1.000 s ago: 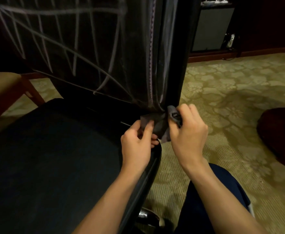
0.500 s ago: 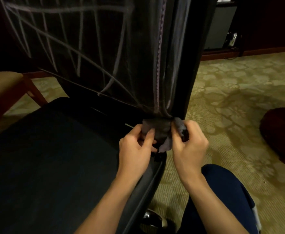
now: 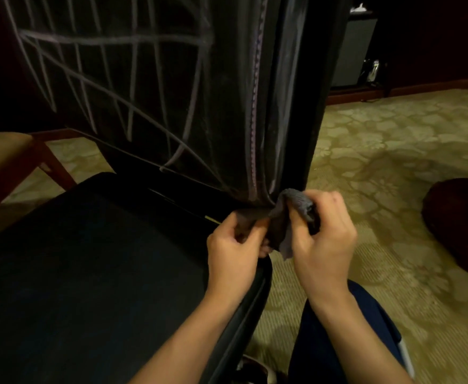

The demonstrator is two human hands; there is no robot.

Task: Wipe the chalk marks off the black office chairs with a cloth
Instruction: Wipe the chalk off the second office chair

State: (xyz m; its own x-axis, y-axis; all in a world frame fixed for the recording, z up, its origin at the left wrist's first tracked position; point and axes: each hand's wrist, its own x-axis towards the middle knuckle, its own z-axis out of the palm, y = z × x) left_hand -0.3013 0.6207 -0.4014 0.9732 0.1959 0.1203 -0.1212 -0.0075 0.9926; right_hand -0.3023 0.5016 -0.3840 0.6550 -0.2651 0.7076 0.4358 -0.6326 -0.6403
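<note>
Left hand [image 3: 234, 246]: fingers pinching the dark grey cloth [image 3: 284, 217]. Right hand [image 3: 324, 235]: fingers curled round the same cloth. Cloth: bunched at the chair's right rear seat corner, against the backrest's [image 3: 172, 87] base. Backrest: crossed by pale chalk marks [image 3: 111, 40]. Seat [image 3: 88, 273]: black. Floor: patterned carpet [image 3: 393, 151].

Both hands pinch a dark grey cloth [image 3: 282, 231] at the base of a black office chair's backrest [image 3: 172, 92]. The left hand [image 3: 234, 252] and right hand [image 3: 324, 239] hold opposite sides. Chalk lines [image 3: 111, 40] cross the backrest.
</note>
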